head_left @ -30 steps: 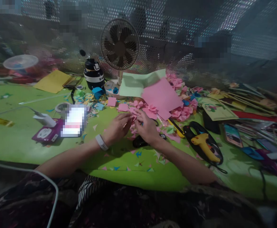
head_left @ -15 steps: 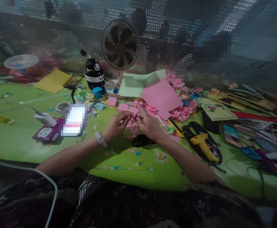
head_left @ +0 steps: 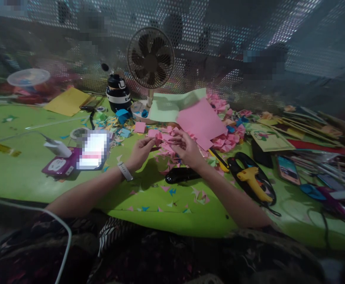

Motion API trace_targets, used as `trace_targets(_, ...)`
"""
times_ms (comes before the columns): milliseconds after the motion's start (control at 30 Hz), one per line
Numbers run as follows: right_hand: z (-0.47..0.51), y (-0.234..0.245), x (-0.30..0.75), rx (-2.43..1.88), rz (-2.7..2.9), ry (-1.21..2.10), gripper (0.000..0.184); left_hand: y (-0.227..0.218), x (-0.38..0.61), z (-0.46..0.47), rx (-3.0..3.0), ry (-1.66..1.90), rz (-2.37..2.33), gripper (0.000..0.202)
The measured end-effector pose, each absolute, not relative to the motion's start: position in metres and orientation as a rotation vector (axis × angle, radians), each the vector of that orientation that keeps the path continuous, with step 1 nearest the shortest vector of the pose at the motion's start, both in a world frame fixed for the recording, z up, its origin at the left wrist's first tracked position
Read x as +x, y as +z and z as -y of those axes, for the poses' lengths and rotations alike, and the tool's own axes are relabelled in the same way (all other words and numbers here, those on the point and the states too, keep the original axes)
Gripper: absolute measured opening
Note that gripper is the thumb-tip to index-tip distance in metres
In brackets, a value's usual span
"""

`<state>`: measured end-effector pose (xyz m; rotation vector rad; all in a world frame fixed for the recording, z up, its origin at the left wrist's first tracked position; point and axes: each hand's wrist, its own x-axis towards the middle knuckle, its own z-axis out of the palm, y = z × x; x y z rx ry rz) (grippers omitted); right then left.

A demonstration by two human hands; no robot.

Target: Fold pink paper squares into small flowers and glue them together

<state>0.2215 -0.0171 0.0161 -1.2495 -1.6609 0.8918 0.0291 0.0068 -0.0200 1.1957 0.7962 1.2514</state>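
Note:
My left hand point(head_left: 142, 153), with a white watch band point(head_left: 125, 171) at the wrist, is closed in a pinch on a small piece of pink paper point(head_left: 158, 137). My right hand point(head_left: 190, 153) is across from it, its thumb and fingers bent around pink paper point(head_left: 168, 138) at the fingertips. Whether these are one piece or two is hard to tell against the pink paper scraps point(head_left: 166, 150) heaped beneath. Under my right wrist lies a glossy black tool point(head_left: 181, 175), partly covered. Large pink sheets point(head_left: 202, 120) and a pile of folded pink flowers point(head_left: 228, 140) sit just beyond.
A fan point(head_left: 151, 59) and a black bottle point(head_left: 118, 94) stand at the back. Left are a lit phone point(head_left: 94, 150) and a purple power strip point(head_left: 61, 161). A yellow-handled cutter point(head_left: 219, 159), a yellow glue gun point(head_left: 255, 183) and another phone point(head_left: 288, 169) lie right on the green table point(head_left: 148, 193).
My hands have drawn a little apart; the left shifted left and the right slightly right and down. Pink paper now shows between their fingertips, and more of the black tool is visible.

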Motion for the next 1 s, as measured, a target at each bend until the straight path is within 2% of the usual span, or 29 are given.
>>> trace_targets(167,0.013,0.013,0.219,-1.192,1.444,1.201,0.048,-0.021,0.030,-0.005,1.208,1.274,-0.762,0.043)
trace_targets(567,0.020,0.025,0.215,-1.167,1.227,1.386,0.034,-0.024,0.032,-0.005,1.271,1.305,-0.763,0.046)
trace_targets(767,0.019,0.022,0.214,-1.184,1.193,1.351,0.027,-0.027,0.033,-0.005,1.319,1.292,-0.749,0.045)
trace_targets(1000,0.023,0.018,0.212,-1.153,1.444,1.149,0.026,-0.026,0.031,-0.004,1.386,1.241,-0.785,0.040)
